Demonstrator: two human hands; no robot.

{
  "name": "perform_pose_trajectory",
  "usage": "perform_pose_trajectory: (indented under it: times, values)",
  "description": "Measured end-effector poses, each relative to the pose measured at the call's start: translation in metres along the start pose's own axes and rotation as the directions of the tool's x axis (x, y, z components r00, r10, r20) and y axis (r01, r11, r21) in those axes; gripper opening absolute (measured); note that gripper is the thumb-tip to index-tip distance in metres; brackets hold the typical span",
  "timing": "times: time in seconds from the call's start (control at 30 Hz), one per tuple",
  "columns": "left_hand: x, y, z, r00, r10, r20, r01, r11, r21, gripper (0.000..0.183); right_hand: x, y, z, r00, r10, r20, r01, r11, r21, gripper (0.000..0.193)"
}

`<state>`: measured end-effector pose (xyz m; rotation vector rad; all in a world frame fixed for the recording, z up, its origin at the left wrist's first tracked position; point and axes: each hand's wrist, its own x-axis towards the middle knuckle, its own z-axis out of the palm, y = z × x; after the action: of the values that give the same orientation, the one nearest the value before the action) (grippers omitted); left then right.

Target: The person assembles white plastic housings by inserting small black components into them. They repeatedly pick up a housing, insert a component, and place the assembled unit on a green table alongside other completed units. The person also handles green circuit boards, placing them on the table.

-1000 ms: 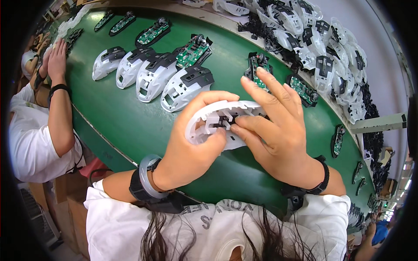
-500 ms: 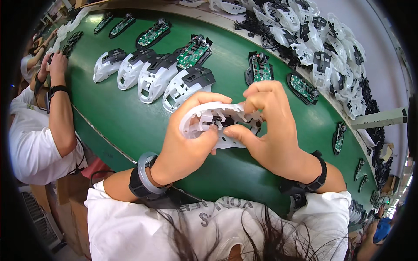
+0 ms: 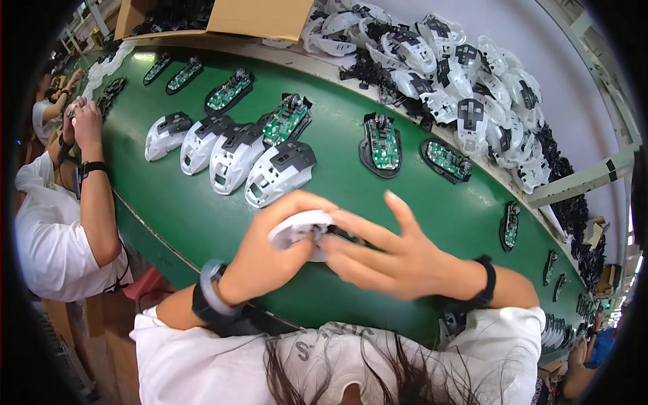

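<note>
My left hand (image 3: 270, 250) is closed around a white plastic mouse shell (image 3: 300, 226), whose hollow inner side faces me. My right hand (image 3: 398, 260) is at the shell's right end, somewhat smeared by motion. Its fingers are stretched out and apart, some tips touching the shell and one finger raised. A dark part shows faintly between those fingers and the shell; its kind is unclear. Beyond my hands several white-and-black mouse shells (image 3: 280, 173) lie in a row. A mouse base with a green circuit board (image 3: 287, 120) rests beside them; another mouse base (image 3: 383, 145) lies further right.
More mouse bases (image 3: 445, 160) are spread along the green table (image 3: 351, 196). White shells (image 3: 472, 121) are heaped beyond its far edge, near small black parts (image 3: 378, 77). A cardboard box (image 3: 260, 19) stands at the back. At left, a co-worker's arm (image 3: 98, 196) reaches the table.
The held shell has moved slightly left and down and has turned. My right hand's fingers have straightened from a curled grip. The whole view has shifted, bringing the box into sight.
</note>
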<state>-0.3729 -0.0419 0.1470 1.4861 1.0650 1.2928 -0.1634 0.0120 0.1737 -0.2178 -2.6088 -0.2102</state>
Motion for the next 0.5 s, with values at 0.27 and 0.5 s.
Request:
perform_pose_trajectory:
  times: [0.27,0.5]
  values:
    - [-0.001,0.009,0.064,0.706,-0.018,0.708,-0.461,0.747,0.479,0.072,0.030,0.138,0.028,0.851,0.526,-0.004,-0.524,0.846,-0.096,0.013]
    - [0.028,0.029,0.006,0.961,0.089,0.263,-0.263,0.587,0.765,0.073,0.044,0.195,0.101,0.664,0.723,0.190,-0.625,0.677,-0.389,0.010]
